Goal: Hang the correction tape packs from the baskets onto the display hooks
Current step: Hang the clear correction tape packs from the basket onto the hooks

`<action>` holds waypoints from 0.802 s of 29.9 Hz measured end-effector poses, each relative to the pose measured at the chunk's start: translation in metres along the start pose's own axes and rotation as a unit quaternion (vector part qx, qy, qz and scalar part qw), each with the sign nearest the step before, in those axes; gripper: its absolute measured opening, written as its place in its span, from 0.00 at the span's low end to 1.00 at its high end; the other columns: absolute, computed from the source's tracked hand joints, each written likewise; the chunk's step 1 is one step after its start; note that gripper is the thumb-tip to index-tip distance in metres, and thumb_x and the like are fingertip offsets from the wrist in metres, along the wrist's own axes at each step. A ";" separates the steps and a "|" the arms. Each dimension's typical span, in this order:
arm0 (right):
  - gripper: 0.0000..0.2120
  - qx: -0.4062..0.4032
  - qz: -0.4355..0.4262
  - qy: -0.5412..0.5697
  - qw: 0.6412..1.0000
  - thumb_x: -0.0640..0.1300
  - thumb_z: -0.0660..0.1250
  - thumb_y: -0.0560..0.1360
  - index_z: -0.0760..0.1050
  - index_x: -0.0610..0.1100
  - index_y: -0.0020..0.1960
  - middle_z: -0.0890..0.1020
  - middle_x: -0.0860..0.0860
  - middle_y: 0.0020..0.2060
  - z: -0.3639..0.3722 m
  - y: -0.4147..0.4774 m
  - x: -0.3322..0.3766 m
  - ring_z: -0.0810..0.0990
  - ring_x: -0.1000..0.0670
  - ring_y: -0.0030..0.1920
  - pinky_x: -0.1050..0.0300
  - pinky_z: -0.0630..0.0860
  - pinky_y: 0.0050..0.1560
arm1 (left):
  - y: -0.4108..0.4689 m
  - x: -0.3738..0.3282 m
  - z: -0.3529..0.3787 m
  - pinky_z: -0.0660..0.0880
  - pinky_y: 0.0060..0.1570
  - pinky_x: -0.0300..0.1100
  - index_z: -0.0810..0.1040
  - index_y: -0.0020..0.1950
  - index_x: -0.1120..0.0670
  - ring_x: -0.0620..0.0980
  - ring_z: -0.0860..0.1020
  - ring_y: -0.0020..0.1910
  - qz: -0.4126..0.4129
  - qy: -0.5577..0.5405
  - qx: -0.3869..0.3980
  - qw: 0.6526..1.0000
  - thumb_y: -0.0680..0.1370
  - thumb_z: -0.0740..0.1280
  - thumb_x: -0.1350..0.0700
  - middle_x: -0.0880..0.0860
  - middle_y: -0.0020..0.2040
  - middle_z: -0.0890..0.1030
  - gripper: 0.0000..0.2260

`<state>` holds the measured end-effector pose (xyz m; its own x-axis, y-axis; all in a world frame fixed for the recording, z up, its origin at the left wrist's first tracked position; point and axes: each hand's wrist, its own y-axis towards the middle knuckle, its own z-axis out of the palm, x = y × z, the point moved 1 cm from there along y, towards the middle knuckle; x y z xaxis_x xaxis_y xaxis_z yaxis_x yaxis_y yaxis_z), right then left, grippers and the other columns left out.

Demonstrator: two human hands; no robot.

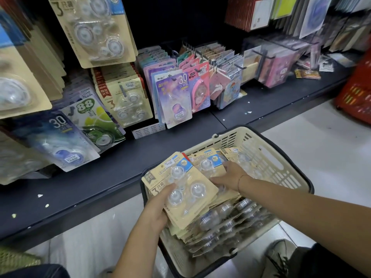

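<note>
Above the basket [226, 137], holds a stack of correction tape packs [186, 189] in the left hand [157, 207], grip curled round it. Rests the right hand [230, 175] on packs [224, 215] inside; grip impossible to tell.

Matt cream card packs [181, 194] with glossy clear plastic blisters fill a beige plastic basket [267, 157].

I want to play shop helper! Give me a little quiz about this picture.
1. True or false: the left hand holds packs.
2. Which colour is the basket under the hands? A red, B cream, C blue.
3. Fill in: the top pack in the left hand shows ___ round tapes.
Key: 1 true; 2 B; 3 three.
</note>
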<state>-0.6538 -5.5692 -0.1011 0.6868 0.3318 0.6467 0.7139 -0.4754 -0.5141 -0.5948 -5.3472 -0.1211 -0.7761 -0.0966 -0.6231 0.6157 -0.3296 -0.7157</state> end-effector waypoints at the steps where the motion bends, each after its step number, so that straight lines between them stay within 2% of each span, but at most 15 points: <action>1: 0.25 0.012 -0.005 0.057 0.998 0.42 0.76 0.69 0.74 0.40 0.64 0.82 0.42 0.53 0.003 -0.001 0.002 0.80 0.45 0.51 0.51 0.77 0.58 | -0.001 0.002 0.002 0.81 0.49 0.51 0.81 0.65 0.56 0.58 0.85 0.52 -0.008 -0.001 0.011 1.000 0.73 0.74 0.58 0.59 0.56 0.86 0.19; 3: 0.19 0.039 -0.020 0.134 0.990 0.37 0.72 0.73 0.75 0.40 0.63 0.83 0.43 0.46 0.006 -0.003 0.005 0.80 0.43 0.47 0.47 0.78 0.54 | -0.004 0.004 0.006 0.83 0.46 0.49 0.81 0.63 0.57 0.56 0.86 0.50 -0.012 -0.004 0.033 0.999 0.69 0.75 0.56 0.59 0.56 0.86 0.22; 5: 0.14 0.062 -0.025 0.155 0.986 0.39 0.66 0.78 0.77 0.43 0.63 0.83 0.41 0.50 0.008 -0.004 0.007 0.81 0.41 0.49 0.41 0.77 0.55 | -0.004 0.003 0.010 0.82 0.47 0.50 0.81 0.64 0.57 0.57 0.85 0.51 0.003 -0.014 0.042 0.999 0.69 0.75 0.57 0.59 0.56 0.86 0.23; 6: 0.13 0.076 -0.024 0.177 0.981 0.40 0.64 0.80 0.78 0.44 0.63 0.83 0.40 0.50 0.010 -0.005 0.006 0.80 0.40 0.47 0.41 0.77 0.52 | -0.004 0.002 0.011 0.82 0.47 0.50 0.80 0.65 0.57 0.57 0.85 0.53 0.015 -0.017 0.038 0.999 0.70 0.76 0.58 0.59 0.56 0.86 0.23; 8: 0.13 0.098 -0.011 0.224 0.969 0.40 0.59 0.82 0.76 0.44 0.64 0.82 0.42 0.47 0.012 -0.005 0.005 0.80 0.44 0.42 0.52 0.77 0.40 | -0.003 0.001 0.012 0.82 0.48 0.51 0.78 0.68 0.58 0.59 0.83 0.57 0.037 -0.015 0.030 0.999 0.69 0.76 0.58 0.59 0.58 0.85 0.27; 9: 0.13 0.107 0.000 0.239 0.965 0.41 0.59 0.83 0.76 0.42 0.63 0.82 0.44 0.45 0.012 -0.006 0.006 0.79 0.47 0.40 0.57 0.76 0.37 | -0.003 0.003 0.012 0.82 0.53 0.53 0.77 0.69 0.58 0.60 0.82 0.59 0.036 -0.016 0.031 0.999 0.68 0.76 0.58 0.60 0.59 0.84 0.29; 11: 0.12 0.107 0.005 0.244 0.964 0.44 0.59 0.82 0.79 0.40 0.57 0.82 0.47 0.39 0.004 -0.005 0.006 0.80 0.50 0.36 0.61 0.74 0.35 | -0.003 0.007 0.009 0.77 0.63 0.59 0.77 0.69 0.58 0.61 0.80 0.63 0.003 -0.035 0.039 0.999 0.68 0.76 0.57 0.61 0.61 0.83 0.29; 13: 0.10 0.052 -0.023 0.206 0.977 0.43 0.61 0.81 0.80 0.42 0.48 0.82 0.49 0.35 -0.013 -0.001 0.003 0.80 0.52 0.33 0.62 0.75 0.34 | -0.002 0.010 0.004 0.75 0.64 0.60 0.79 0.67 0.59 0.62 0.80 0.63 -0.018 -0.049 0.036 0.998 0.67 0.76 0.57 0.62 0.60 0.83 0.29; 15: 0.08 -0.043 -0.043 0.091 0.994 0.43 0.63 0.79 0.77 0.44 0.43 0.80 0.50 0.39 -0.035 0.009 -0.011 0.79 0.49 0.42 0.60 0.74 0.43 | 0.000 0.009 -0.001 0.75 0.64 0.61 0.79 0.67 0.58 0.63 0.80 0.62 -0.017 -0.052 0.024 0.998 0.66 0.76 0.58 0.63 0.60 0.83 0.28; 16: 0.05 -0.063 -0.027 0.046 0.997 0.45 0.64 0.79 0.76 0.45 0.47 0.79 0.49 0.45 -0.045 0.015 -0.022 0.77 0.48 0.48 0.59 0.72 0.49 | 0.000 0.009 -0.002 0.75 0.63 0.61 0.79 0.67 0.58 0.63 0.80 0.61 -0.017 -0.055 0.019 0.998 0.67 0.76 0.59 0.63 0.60 0.83 0.28; 17: 0.08 -0.056 0.009 0.015 0.998 0.49 0.65 0.79 0.75 0.46 0.54 0.78 0.48 0.53 -0.052 0.019 -0.033 0.75 0.46 0.56 0.56 0.70 0.57 | 0.000 0.008 -0.002 0.76 0.61 0.61 0.79 0.67 0.58 0.63 0.81 0.60 -0.018 -0.057 0.016 0.998 0.67 0.76 0.59 0.62 0.59 0.84 0.28; 19: 0.28 -0.005 0.103 0.000 0.995 0.58 0.64 0.78 0.64 0.46 0.73 0.70 0.45 0.68 -0.056 0.027 -0.054 0.70 0.41 0.68 0.50 0.65 0.67 | -0.002 0.009 -0.001 0.80 0.53 0.57 0.80 0.66 0.57 0.61 0.84 0.54 -0.020 -0.055 0.017 0.998 0.67 0.76 0.60 0.61 0.57 0.85 0.27; 21: 0.39 0.007 0.132 0.004 0.991 0.61 0.65 0.76 0.54 0.45 0.78 0.65 0.42 0.74 -0.054 0.032 -0.067 0.67 0.39 0.71 0.45 0.64 0.72 | -0.003 0.011 0.000 0.81 0.48 0.54 0.80 0.65 0.56 0.59 0.86 0.50 -0.023 -0.054 0.023 0.998 0.67 0.76 0.59 0.60 0.56 0.85 0.26; 24: 0.48 -0.006 0.120 -0.036 0.992 0.66 0.70 0.69 0.51 0.48 0.79 0.61 0.42 0.76 -0.050 0.039 -0.075 0.62 0.39 0.74 0.40 0.62 0.73 | -0.001 0.013 -0.003 0.79 0.54 0.56 0.79 0.67 0.55 0.61 0.83 0.58 -0.018 -0.045 0.035 0.998 0.69 0.75 0.58 0.60 0.59 0.84 0.26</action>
<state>-0.6844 -5.6538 -0.1418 0.8450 0.2655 0.4642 0.5275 -0.5566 -0.6418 -0.6054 -5.3457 -0.1294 -0.8085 -0.1672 -0.5643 0.5789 -0.3991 -0.7111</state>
